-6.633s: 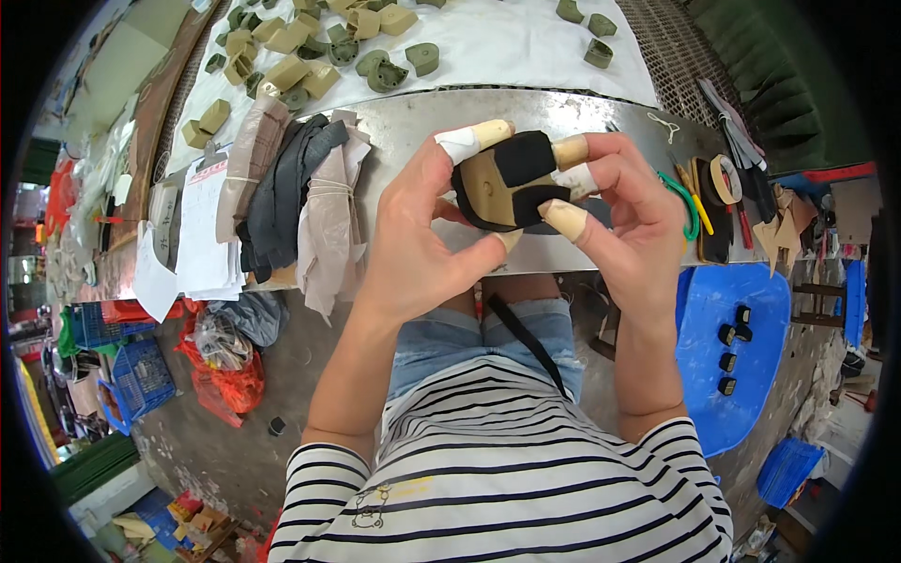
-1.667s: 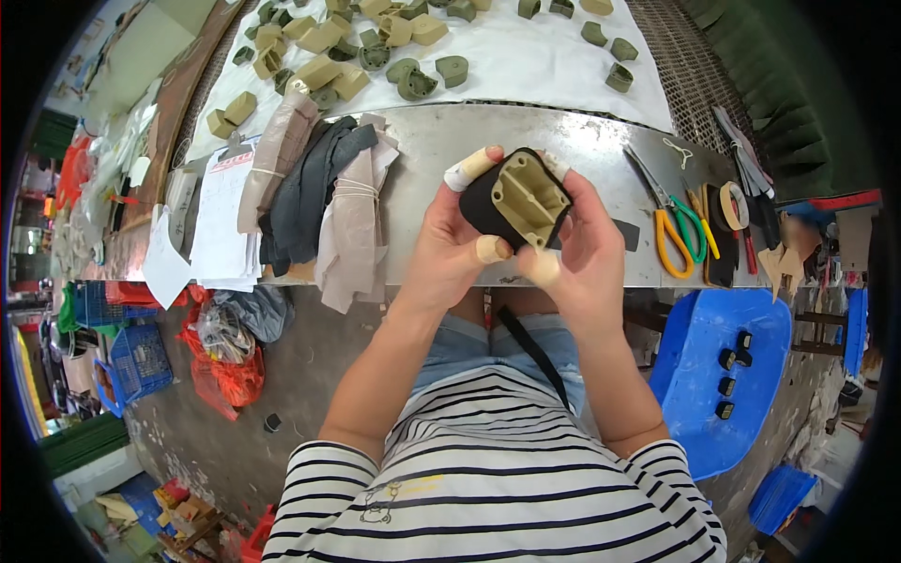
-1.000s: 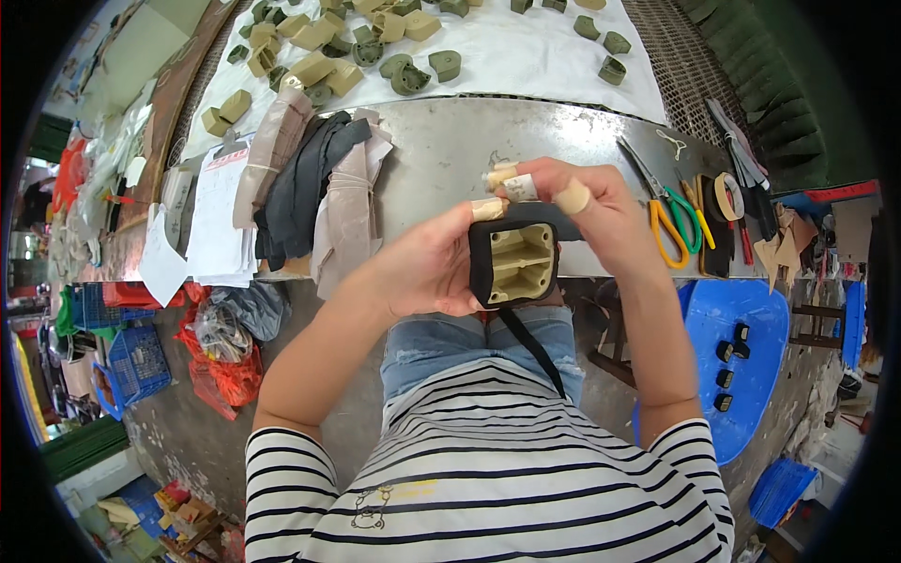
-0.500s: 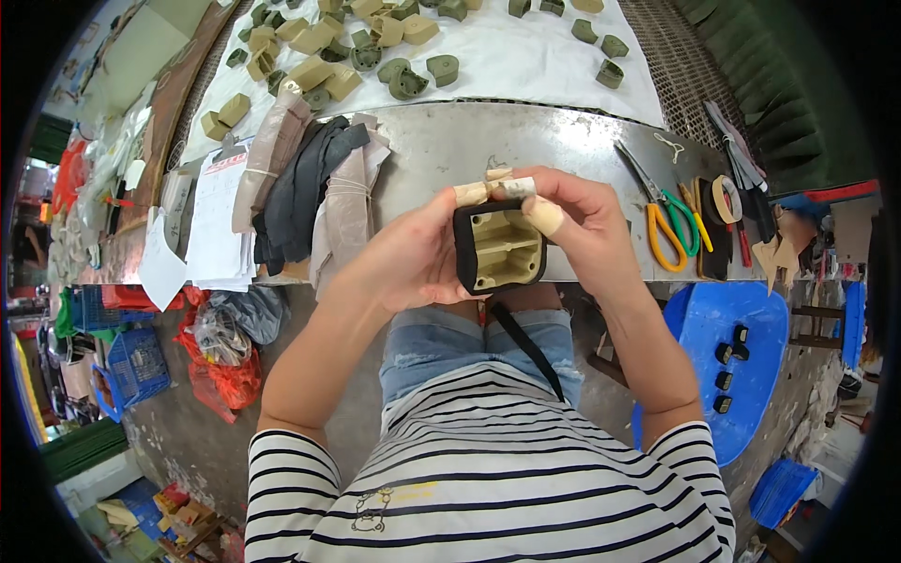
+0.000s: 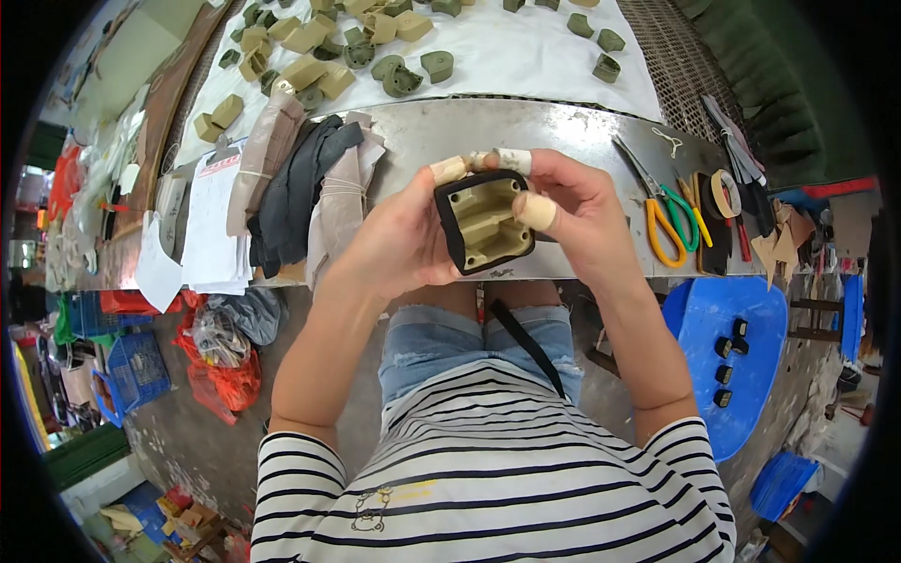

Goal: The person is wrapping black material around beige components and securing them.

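Note:
Both hands hold a small olive-tan hollow case point(image 5: 477, 223) wrapped in black material round its sides, its ribbed open inside facing up toward me. My left hand point(image 5: 405, 225) grips its left side, fingers curled behind and beneath. My right hand point(image 5: 584, 208) holds the upper right, its thumb pressing on the right rim and its fingers behind the top edge. Pale tape wraps several fingertips. Below the case, a black strap point(image 5: 526, 349) lies over my lap.
Olive and tan moulded pieces point(image 5: 305, 73) lie on a white cloth point(image 5: 526, 66). Left on the metal table are dark fabric strips point(image 5: 298, 192) and papers point(image 5: 216, 225); right, scissors point(image 5: 662, 220), a snipper point(image 5: 696, 216) and a tape roll point(image 5: 725, 194). A blue tub point(image 5: 723, 375) holds several black-wrapped pieces.
The case has tilted and shifted slightly left and up, showing more of its inside. My right thumb has moved from the upper corner to the right rim.

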`<move>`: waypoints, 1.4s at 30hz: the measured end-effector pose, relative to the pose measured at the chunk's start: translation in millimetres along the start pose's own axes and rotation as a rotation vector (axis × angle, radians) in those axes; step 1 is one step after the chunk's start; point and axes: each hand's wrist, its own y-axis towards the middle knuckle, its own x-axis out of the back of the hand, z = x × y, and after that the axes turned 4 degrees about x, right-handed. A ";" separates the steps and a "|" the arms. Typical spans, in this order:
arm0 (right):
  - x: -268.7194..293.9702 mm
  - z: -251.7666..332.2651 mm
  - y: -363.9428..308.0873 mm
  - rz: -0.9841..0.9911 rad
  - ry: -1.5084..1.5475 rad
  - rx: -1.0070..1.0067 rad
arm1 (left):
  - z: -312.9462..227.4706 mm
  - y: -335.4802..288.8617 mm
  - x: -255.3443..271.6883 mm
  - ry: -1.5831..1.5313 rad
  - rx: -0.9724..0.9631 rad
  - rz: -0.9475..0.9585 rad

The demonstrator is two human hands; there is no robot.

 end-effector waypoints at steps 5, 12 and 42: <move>0.3 -6.2 -1.0 0.039 0.087 0.059 | 5.4 4.5 -10.6 0.059 -0.116 -0.134; 5.7 -11.0 -5.7 0.010 -0.020 0.008 | 7.0 8.7 -7.1 0.062 -0.125 0.033; -16.0 -16.7 -4.8 -0.171 -0.231 0.118 | 12.8 7.5 -15.9 0.525 -0.260 -0.277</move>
